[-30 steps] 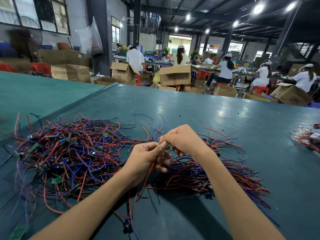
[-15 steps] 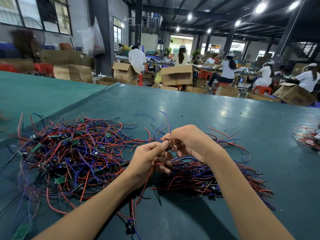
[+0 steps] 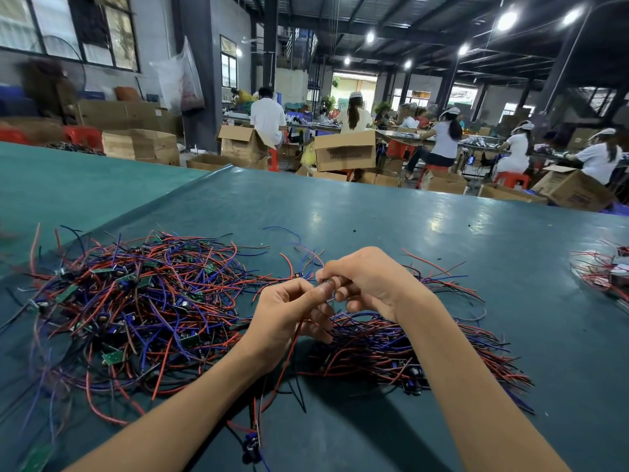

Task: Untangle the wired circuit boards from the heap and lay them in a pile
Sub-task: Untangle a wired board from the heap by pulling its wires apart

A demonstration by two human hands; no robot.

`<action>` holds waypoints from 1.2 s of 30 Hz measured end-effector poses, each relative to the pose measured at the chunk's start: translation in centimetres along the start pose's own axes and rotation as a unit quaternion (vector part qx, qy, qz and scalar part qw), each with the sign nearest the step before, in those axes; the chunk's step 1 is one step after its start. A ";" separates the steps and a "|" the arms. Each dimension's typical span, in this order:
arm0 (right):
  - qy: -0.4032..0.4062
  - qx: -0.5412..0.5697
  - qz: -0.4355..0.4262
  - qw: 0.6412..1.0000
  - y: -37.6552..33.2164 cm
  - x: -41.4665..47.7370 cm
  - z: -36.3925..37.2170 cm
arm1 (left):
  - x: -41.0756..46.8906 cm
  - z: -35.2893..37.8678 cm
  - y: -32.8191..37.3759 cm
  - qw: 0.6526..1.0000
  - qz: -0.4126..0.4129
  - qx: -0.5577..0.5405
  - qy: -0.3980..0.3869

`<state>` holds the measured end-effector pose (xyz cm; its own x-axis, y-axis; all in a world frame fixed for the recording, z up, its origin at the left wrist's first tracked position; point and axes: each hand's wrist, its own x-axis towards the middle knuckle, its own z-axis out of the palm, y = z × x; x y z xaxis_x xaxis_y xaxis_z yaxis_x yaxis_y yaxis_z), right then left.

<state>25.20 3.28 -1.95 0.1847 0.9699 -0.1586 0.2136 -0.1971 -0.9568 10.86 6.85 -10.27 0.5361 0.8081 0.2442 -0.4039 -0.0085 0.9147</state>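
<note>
A tangled heap [image 3: 136,311] of small green circuit boards with red, blue and black wires covers the left of the teal table [image 3: 374,219]. To its right lies a flatter pile [image 3: 401,349] of sorted wired boards. My left hand [image 3: 289,318] and my right hand [image 3: 367,281] meet above the gap between them, both pinching the wire ends of one wired board [image 3: 252,444]. Its red and black wires hang down from my left hand, and the board part dangles low near the table's front.
Another bundle of wired parts [image 3: 606,270] lies at the table's right edge. Beyond the far edge stand cardboard boxes [image 3: 343,151], red stools and several seated people at benches. A lighter green table [image 3: 68,178] adjoins on the left.
My hands have stayed together over the same spot. The fingers have shifted slightly on the wire ends, and the hanging board has swung a little.
</note>
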 end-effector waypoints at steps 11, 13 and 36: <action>0.076 0.082 -0.088 0.990 -0.3 0.4 0.2 | 0.1 0.0 0.8 0.999 -0.019 -0.050 0.008; 0.095 0.104 -0.099 0.985 -0.4 0.4 -0.2 | 0.1 0.1 0.8 0.998 -0.024 -0.051 0.003; 0.216 0.186 -0.137 0.949 0.3 1.4 -4.3 | -0.8 0.6 -0.1 0.996 -0.044 0.006 -0.081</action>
<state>29.62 4.02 -1.39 0.5648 0.8120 0.1470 -0.0275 0.1965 -0.9801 10.95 5.88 -10.33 0.6815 0.7008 0.2110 -0.3421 0.0502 0.9383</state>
